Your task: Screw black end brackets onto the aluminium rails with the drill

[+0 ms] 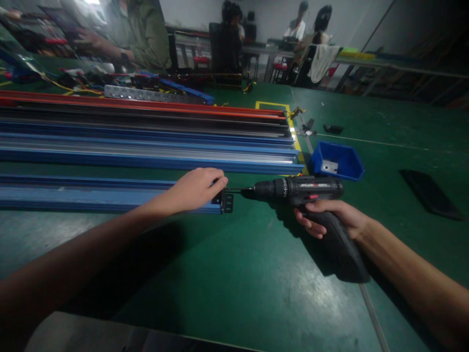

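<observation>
In my right hand (pixel 326 217) is a black cordless drill (pixel 311 189), its chuck pointing left. A long thin bit (pixel 240 189) reaches from the chuck to the end of a blue metal profile (pixel 91 195). On that end sits a small black slotted bracket (pixel 227 203). My left hand (pixel 200 188) rests over the profile's end, thumb and fingers closed together beside the bit's tip. What lies under those fingers is hidden.
Behind lie more blue profiles (pixel 146 155), black ones and an orange one (pixel 146 105). A blue bin (pixel 339 159) holds a small metal plate. A dark flat object (pixel 430 193) lies at the right. Across the table, a person (pixel 142 36) stands near wires.
</observation>
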`<action>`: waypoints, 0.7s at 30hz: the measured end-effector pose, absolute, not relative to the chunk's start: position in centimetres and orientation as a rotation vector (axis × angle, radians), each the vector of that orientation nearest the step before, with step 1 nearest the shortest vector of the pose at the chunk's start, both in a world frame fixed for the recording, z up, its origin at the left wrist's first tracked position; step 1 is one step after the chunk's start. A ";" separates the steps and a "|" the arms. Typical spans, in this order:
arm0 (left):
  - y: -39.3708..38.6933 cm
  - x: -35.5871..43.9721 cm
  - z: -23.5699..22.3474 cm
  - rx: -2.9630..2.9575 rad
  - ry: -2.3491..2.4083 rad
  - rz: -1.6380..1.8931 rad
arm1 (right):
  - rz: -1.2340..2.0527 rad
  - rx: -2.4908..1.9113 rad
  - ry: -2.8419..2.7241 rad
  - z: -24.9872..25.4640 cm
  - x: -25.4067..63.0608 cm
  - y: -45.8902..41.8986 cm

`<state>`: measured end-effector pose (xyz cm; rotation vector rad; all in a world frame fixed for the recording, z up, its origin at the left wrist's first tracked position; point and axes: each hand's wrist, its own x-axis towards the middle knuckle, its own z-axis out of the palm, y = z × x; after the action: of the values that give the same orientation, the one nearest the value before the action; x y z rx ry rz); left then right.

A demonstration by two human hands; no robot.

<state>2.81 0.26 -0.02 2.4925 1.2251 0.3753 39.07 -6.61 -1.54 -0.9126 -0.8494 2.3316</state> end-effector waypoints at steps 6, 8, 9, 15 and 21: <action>0.3 2.8 -0.1 2.484 1.223 0.374 | 2.325 -0.939 -0.878 -1.2 39.1 -6.6; 0.4 2.8 -0.1 2.482 1.222 0.372 | 2.313 -0.943 -0.894 -1.1 39.1 -6.6; 0.4 2.8 0.0 2.481 1.221 0.371 | 2.307 -0.948 -0.894 -1.1 39.1 -6.6; 0.3 2.9 0.1 2.480 1.231 0.376 | 2.281 -0.927 -0.938 -1.5 39.2 -6.6; 0.4 2.8 -0.1 2.501 1.228 0.395 | 2.300 -0.926 -0.935 -1.4 39.2 -6.5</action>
<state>2.79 0.36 -0.13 2.5007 1.2280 0.3949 39.19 -6.54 -1.42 -0.9257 -0.9352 2.3005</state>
